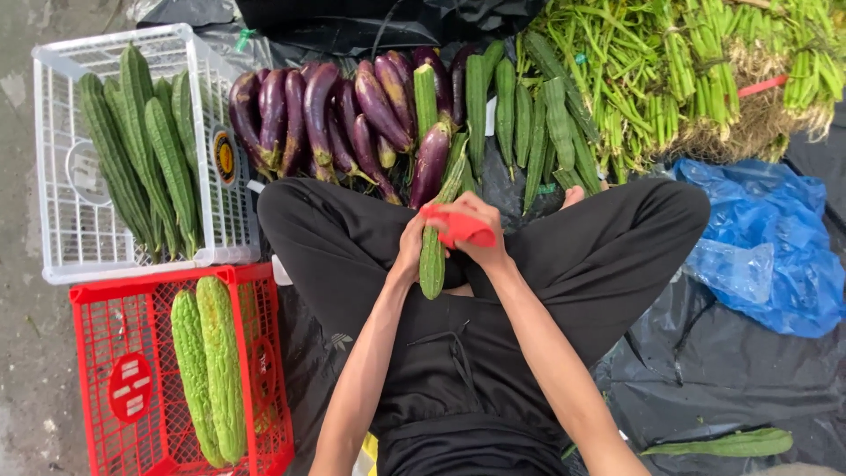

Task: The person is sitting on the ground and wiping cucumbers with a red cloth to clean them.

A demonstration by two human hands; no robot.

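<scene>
**Head view: a ridged gourd held over the lap, red tool against it**

Far left of the hands, a white crate (pixel 62 220) holds a lean of ridged gourds (pixel 141 150), and below it, beside the left elbow, a red crate (pixel 106 317) holds two bitter gourds (pixel 211 361). Just beyond the hands lies a heap of purple aubergines (pixel 344 115), then loose ridged gourds and bundled green stalks (pixel 670 70) farther right.

The left hand (pixel 411 251) is wrapped around a ridged gourd (pixel 432 264), which stands nearly upright over the crossed legs. The right hand (pixel 480 238) is closed around a red tool (pixel 458 227), pressed to the gourd's upper part; whether it has a blade I cannot tell.

Risk, as I judge it: the hands sit touching, so a slip of the tool could run onto the left fingers. A loose hold could drop the gourd onto the black sheet (pixel 731 370). To the right of the right arm lies blue plastic (pixel 775 256).
</scene>
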